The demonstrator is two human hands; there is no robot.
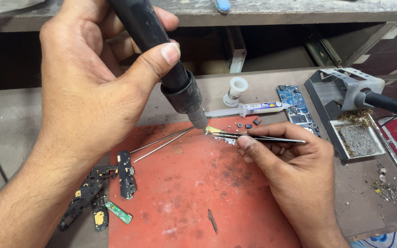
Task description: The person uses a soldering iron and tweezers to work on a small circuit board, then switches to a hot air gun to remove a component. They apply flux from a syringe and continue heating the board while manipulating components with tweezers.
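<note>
My left hand (88, 87) grips a black hot-air wand (171, 69), its metal nozzle pointing down at a small circuit piece (217, 133) on the red mat (194, 193). My right hand (290, 160) holds thin metal tweezers (258, 137) whose tips rest on that same piece, right beside the nozzle. A second pair of tweezers (161, 142) lies on the mat just left of the nozzle.
Black flex boards (126, 174) and a green strip (118, 212) lie at the mat's left. Behind it are a flux syringe (253, 109), a white spool (236, 90) and a blue circuit board (295, 103). A soldering iron stand (350, 110) with brass wool sits at the right.
</note>
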